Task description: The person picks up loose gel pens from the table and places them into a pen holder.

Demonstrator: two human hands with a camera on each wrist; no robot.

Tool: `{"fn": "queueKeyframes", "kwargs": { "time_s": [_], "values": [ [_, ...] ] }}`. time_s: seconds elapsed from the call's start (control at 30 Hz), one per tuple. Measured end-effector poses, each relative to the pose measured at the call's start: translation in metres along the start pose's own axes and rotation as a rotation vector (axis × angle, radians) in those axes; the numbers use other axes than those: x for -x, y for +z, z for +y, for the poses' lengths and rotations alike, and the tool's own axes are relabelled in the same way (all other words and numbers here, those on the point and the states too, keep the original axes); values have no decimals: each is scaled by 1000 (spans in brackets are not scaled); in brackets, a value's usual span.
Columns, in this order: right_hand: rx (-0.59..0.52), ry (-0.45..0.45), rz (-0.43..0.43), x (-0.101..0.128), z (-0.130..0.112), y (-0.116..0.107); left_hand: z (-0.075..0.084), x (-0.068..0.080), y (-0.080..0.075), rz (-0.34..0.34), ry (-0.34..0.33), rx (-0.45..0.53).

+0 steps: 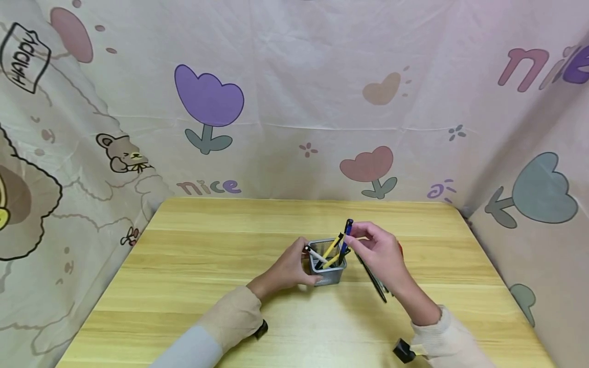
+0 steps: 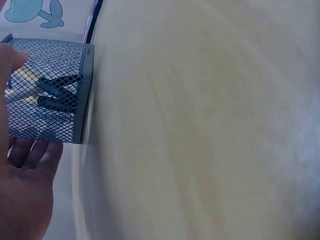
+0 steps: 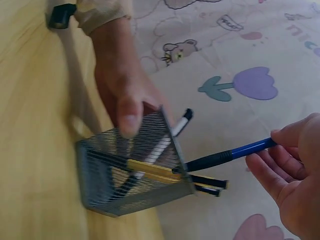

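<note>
Head view: on the surface, the mesh holder is gripped by the left hand at its nine o'clock; a blue pen, tip at the holder's mouth, is pinched by the right hand at three. Pen insertion appears in hand; lowering, then release, seems called for. A dark pen is seen toward four o'clock.

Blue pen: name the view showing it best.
Right wrist: the blue pen is large, its dark grip and barrel plain. Head shows it small, in the right hand; left wrist shows it unclearly, if at all.
</note>
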State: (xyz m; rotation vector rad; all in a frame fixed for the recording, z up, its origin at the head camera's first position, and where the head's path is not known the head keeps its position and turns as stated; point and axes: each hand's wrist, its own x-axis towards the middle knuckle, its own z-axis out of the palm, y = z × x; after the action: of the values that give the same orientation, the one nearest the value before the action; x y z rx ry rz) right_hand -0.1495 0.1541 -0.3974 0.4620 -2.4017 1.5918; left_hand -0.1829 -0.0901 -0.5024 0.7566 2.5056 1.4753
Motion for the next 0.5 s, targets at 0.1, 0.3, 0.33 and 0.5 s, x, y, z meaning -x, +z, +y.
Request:
{"fn": "queueKeyframes", "kwargs": {
  "time_s": [0.1, 0.3, 0.33, 0.5],
  "values": [
    [43, -31, -27, 2, 6, 6, 0, -1, 0, -1, -6, 18],
    [110, -128, -69, 5, 16, 16, -1, -2, 0, -6, -1, 28],
    [114, -144, -75, 6, 17, 17, -1, -2, 0, -8, 0, 31],
    [167, -260, -99, 9, 23, 25, -2, -2, 0, -8, 7, 46]
  ]
}}
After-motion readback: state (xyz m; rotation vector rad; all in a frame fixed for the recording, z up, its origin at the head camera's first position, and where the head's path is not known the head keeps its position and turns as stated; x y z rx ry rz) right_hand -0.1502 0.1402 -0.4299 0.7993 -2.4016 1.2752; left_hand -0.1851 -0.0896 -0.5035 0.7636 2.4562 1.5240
